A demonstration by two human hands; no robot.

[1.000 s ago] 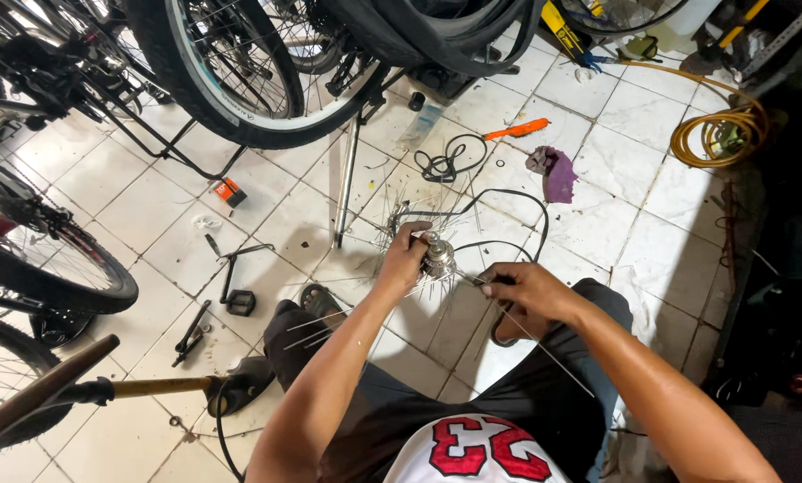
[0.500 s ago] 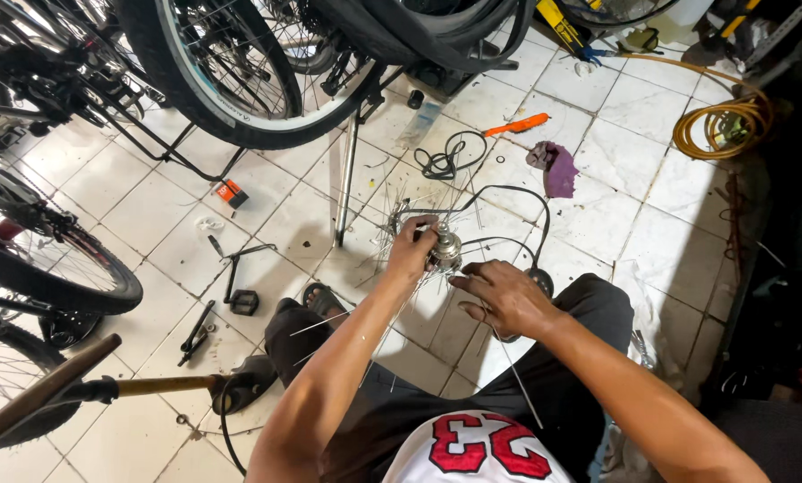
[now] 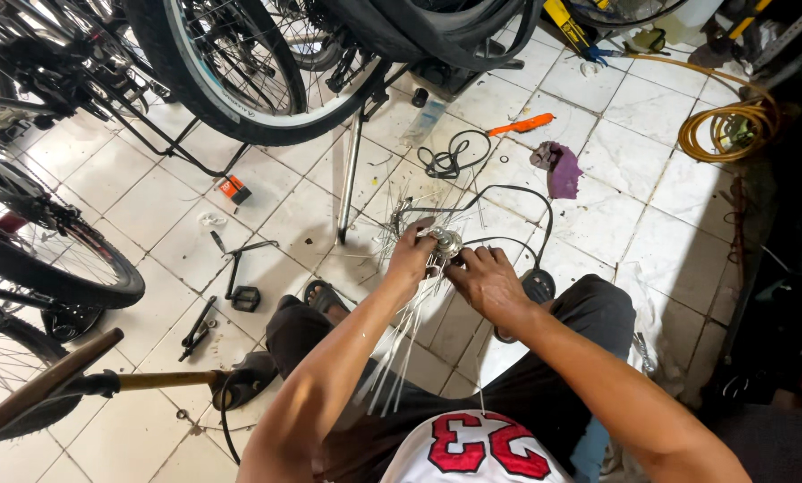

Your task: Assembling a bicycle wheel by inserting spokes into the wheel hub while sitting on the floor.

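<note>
both hands on hub (image 3: 445,241), mid-scene over tiled floor (image 3: 651,224).
head view: left hand (image 3: 411,255) grasps the hub's left side, right hand (image 3: 486,279) fingers pinch its near edge; loose spokes (image 3: 401,344) hang toward the lap; purple rag (image 3: 560,170) far right.

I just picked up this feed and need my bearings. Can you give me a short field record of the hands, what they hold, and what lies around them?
Left hand: grips the metal wheel hub from its left side
Right hand: fingers on the hub from below right
Hub: bare thin spokes fan down across the lap
Floor: white tiles
Nearby: purple rag, orange-handled tool, coiled yellow hose, black cable
Behind: bicycle wheel on a stand
Left: pedal crank
</note>
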